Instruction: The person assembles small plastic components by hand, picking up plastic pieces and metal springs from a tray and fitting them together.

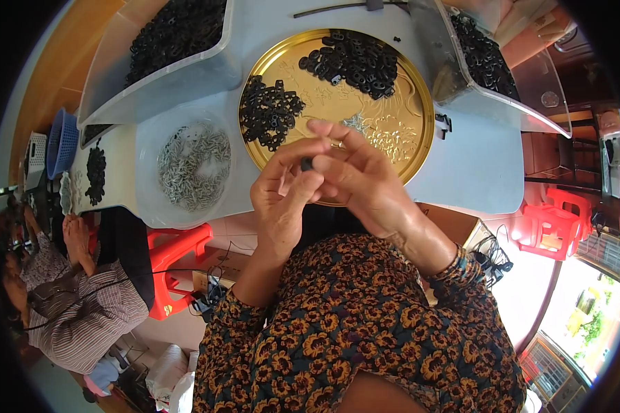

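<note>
My left hand (280, 199) and my right hand (368, 175) meet over the near edge of a round gold tray (324, 103). Between their fingertips they pinch a small black plastic part (306, 164); most of it is hidden by the fingers. On the tray lie a heap of oval black pieces (355, 62) at the far side and a pile of smaller black pieces (272, 113) at the left. Just beyond my right fingers is a small cluster of silver pins (353, 123). Left of my hands, a clear round tub (141, 172) holds many silver metal pins (194, 165).
Clear plastic bins of black parts stand at the back left (100, 103) and back right (530, 110). A black piece (443, 125) lies right of the tray. To the left sits another person (93, 296) beside a red stool (179, 265). Red stools (554, 224) stand on the right.
</note>
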Motion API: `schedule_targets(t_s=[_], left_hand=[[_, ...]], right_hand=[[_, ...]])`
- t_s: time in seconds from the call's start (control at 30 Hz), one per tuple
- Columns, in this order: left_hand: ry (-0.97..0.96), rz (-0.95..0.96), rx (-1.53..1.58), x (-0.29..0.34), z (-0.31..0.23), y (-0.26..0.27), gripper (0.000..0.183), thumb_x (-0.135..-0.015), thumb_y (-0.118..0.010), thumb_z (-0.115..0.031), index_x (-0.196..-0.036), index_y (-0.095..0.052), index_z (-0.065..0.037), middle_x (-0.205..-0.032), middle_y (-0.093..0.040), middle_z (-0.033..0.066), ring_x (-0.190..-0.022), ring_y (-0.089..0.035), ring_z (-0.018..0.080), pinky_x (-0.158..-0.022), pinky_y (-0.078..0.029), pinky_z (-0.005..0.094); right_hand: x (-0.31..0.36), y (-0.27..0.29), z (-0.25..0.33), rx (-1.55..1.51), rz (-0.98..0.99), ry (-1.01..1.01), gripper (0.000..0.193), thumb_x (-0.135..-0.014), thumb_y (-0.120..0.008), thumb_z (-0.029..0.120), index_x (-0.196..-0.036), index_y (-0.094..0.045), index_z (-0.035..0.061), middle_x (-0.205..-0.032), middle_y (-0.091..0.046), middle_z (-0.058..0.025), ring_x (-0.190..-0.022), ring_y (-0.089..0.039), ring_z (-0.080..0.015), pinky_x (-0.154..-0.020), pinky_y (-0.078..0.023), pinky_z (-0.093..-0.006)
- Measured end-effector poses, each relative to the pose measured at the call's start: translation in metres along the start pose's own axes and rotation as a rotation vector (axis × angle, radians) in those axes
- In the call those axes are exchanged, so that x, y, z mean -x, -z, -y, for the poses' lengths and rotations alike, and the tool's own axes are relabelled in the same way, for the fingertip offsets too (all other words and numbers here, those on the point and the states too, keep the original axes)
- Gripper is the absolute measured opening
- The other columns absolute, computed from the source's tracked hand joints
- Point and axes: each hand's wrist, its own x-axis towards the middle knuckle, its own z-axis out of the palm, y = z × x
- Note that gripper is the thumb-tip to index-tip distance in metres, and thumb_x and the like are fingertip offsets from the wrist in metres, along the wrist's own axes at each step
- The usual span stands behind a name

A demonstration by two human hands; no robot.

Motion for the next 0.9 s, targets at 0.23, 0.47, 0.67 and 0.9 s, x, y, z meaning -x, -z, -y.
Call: schedule_targets(t_s=[0.23, 0.47, 0.67, 0.9], left_hand=[[-0.011, -0.025, 0.034, 0.005, 0.002, 0.009, 0.026, -0.093, -0.060, -0.010, -0.117, -0.056, 0.002, -0.116, -0.061, 0.0138, -0.109, -0.058, 0.0213, -0.096, -0.046, 0.0354], [0.025, -0.027, -0.038, 0.009, -0.002, 0.013, 0.019, -0.097, -0.052, -0.008, -0.110, -0.059, 0.003, -0.099, -0.066, 0.0141, -0.092, -0.064, 0.0197, -0.084, -0.051, 0.0330], [0.043, -0.073, -0.109, 0.012, -0.003, 0.019, 0.018, -0.097, -0.053, -0.009, -0.108, -0.060, 0.003, -0.095, -0.067, 0.0131, -0.086, -0.064, 0.0178, -0.079, -0.051, 0.0308], [0.074, -0.073, -0.092, 0.012, -0.004, 0.018, 0.017, -0.096, -0.053, -0.008, -0.108, -0.060, 0.003, -0.095, -0.067, 0.0128, -0.087, -0.064, 0.0176, -0.079, -0.051, 0.0305]], right_hand=[[0.010, 0.020, 0.121, 1.133, -0.523, 1.181, 0.023, -0.090, -0.065, 0.008, -0.112, -0.065, 0.0026, -0.096, -0.068, -0.0031, -0.080, -0.061, -0.0065, -0.067, -0.050, -0.0184], [0.015, 0.017, 0.146, 1.270, -0.664, 1.433, 0.017, -0.088, -0.068, 0.009, -0.105, -0.069, 0.0042, -0.090, -0.067, -0.0007, -0.073, -0.058, -0.0037, -0.065, -0.049, -0.0173], [-0.045, 0.032, 0.088, 1.736, -0.165, 0.936, 0.013, -0.083, -0.069, 0.009, -0.095, -0.069, 0.0077, -0.093, -0.065, -0.0060, -0.072, -0.064, -0.0188, -0.062, -0.052, -0.0296], [-0.083, 0.061, 0.070, 2.176, -0.114, 0.803, 0.025, -0.077, -0.064, 0.010, -0.102, -0.067, 0.0119, -0.092, -0.059, -0.0070, -0.082, -0.065, -0.0266, -0.068, -0.053, -0.0380]])
